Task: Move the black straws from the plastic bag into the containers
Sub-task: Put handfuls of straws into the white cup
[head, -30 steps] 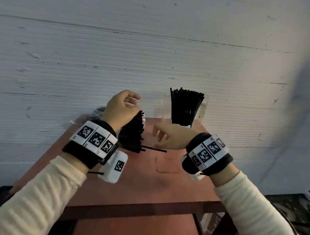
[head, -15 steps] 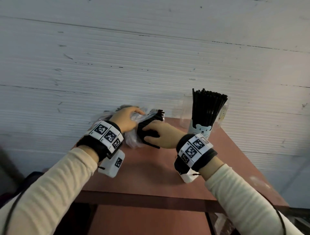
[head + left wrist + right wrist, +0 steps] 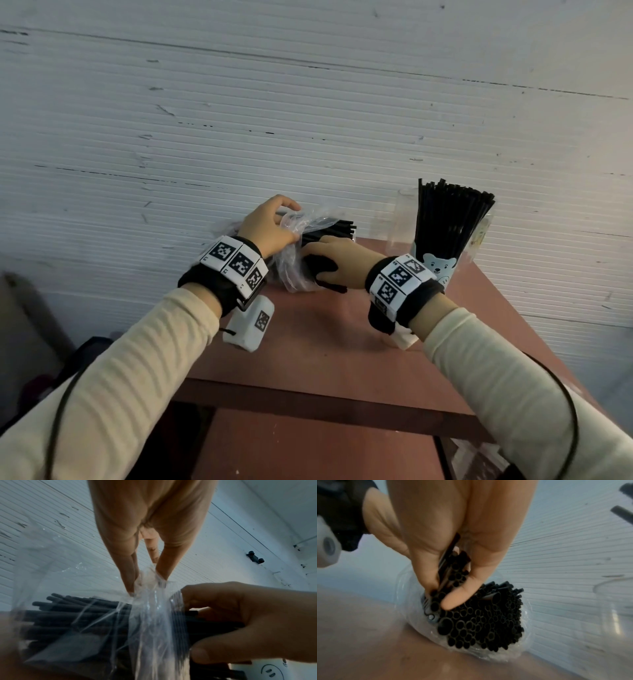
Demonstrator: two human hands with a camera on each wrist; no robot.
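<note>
A clear plastic bag (image 3: 294, 270) full of black straws (image 3: 337, 229) lies at the far left of the reddish table (image 3: 329, 346). My left hand (image 3: 270, 228) pinches the bag's crumpled plastic (image 3: 149, 582) from above. My right hand (image 3: 337, 262) reaches into the bag's mouth, thumb and fingers closed round a bunch of black straws (image 3: 452, 568); the straws' open ends (image 3: 481, 618) face the right wrist camera. A bear-printed cup (image 3: 440, 270) packed with upright black straws (image 3: 448, 216) stands at the far right. A clear empty cup (image 3: 399, 222) stands just left of it.
A ribbed white wall (image 3: 308, 120) rises directly behind the table. The table's front edge (image 3: 318, 401) runs below my forearms. The near half of the tabletop shows bare wood. Dark clutter sits on the floor at lower left (image 3: 37, 370).
My right hand moved left from mid-table into the bag's mouth and closed on a bunch of straws. My left hand shifted to pinching the bag's plastic. The head view swung left.
</note>
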